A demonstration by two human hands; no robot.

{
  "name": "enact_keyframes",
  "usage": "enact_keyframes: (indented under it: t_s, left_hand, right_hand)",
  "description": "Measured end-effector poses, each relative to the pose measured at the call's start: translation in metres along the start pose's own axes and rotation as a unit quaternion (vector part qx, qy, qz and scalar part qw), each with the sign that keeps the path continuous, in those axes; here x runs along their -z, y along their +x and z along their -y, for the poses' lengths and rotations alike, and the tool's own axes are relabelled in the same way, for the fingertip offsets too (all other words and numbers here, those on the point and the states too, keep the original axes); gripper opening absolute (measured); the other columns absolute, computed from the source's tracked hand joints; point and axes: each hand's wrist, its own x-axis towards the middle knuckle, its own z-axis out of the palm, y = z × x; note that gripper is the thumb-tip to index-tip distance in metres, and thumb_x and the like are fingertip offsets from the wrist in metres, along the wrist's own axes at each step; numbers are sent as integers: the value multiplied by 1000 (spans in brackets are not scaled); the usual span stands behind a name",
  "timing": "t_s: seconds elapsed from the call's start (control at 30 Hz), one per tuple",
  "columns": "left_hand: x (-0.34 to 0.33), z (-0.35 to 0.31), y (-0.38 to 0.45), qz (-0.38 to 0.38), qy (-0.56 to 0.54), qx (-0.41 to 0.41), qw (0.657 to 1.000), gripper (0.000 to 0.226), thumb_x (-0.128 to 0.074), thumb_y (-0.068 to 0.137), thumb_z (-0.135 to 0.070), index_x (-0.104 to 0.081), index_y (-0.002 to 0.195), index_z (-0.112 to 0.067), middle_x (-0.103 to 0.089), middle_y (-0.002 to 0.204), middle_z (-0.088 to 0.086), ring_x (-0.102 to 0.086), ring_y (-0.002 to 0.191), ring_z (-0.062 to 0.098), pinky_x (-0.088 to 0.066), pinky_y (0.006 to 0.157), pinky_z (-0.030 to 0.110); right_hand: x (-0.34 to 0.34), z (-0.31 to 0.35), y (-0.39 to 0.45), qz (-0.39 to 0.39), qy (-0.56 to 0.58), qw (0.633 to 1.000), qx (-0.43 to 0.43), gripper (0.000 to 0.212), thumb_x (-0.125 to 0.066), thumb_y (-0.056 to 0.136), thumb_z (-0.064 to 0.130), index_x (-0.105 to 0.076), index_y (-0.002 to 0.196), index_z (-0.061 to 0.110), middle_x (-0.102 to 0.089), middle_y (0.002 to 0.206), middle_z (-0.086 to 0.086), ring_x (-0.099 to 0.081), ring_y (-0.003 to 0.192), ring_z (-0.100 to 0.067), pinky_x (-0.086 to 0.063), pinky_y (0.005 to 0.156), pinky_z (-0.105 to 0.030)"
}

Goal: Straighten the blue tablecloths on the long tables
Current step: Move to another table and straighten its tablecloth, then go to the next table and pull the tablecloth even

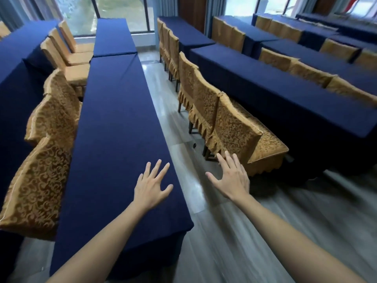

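Observation:
A dark blue tablecloth (114, 123) covers the long narrow table running away from me. My left hand (151, 185) is over its near right part, fingers spread and straight; I cannot tell whether it touches the cloth. My right hand (231, 178) hovers over the aisle floor beyond the table's right edge, fingers spread, holding nothing. A second blue cloth (114, 35) covers the table farther along the same row. Another long blue tablecloth (275, 88) lies on the table to the right.
Gold patterned chair covers (230, 127) line the right side of the aisle, and more gold chairs (47, 135) stand left of my table. A grey wooden floor aisle (173, 111) runs between. More blue tables (18, 58) fill both sides; windows (120, 9) at the back.

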Motion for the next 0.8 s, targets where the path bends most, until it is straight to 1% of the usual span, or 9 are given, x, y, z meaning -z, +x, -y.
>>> enact_keyframes:
  t_s: [0.1,0.17,0.3,0.47,0.63,0.8]
  left_hand:
    - [7,-17,36,3,2,-39,999,84,-17,81,-72,-5,158,-42,-2,168,-7,-1,154,29,-27,115,43]
    - [15,-29,59,-2,0,-62,998,85,-15,79,-74,-6,158,-42,-4,168,-6,-2,154,30,-29,113,41]
    - [31,-55,98,-12,-15,-95,995,82,-19,81,-75,-3,157,-45,-3,168,-6,1,154,29,-26,116,44]
    - [45,-94,135,-13,-15,-123,992,76,-30,89,-69,-3,157,-45,0,168,-7,2,154,29,-23,118,49]
    - [38,-155,168,-12,-20,-146,989,76,-30,90,-69,-2,157,-45,2,168,-9,5,154,28,-21,118,49]
    - [25,-244,212,-6,-28,-149,988,74,-36,93,-66,-3,157,-45,1,168,-7,5,154,28,-20,120,50]
  right_hand:
    - [16,-17,15,-15,6,999,-35,85,-34,84,79,-24,157,35,-18,165,4,-11,152,-20,-24,119,-43]
    - [27,-28,24,-26,4,998,-52,86,-34,84,80,-24,157,35,-18,165,4,-11,152,-20,-23,119,-43]
    - [47,-54,40,-35,-9,996,-86,87,-32,83,81,-20,157,37,-14,166,5,-8,152,-19,-21,120,-42]
    - [68,-97,59,-52,7,990,-130,87,-33,84,81,-19,157,37,-13,166,5,-7,153,-19,-20,120,-41]
    - [81,-163,76,-61,26,984,-165,87,-34,83,82,-19,157,39,-13,166,5,-8,152,-19,-21,119,-42]
    - [96,-254,100,-66,30,981,-182,87,-34,84,81,-20,157,36,-14,166,5,-10,152,-19,-22,120,-43]
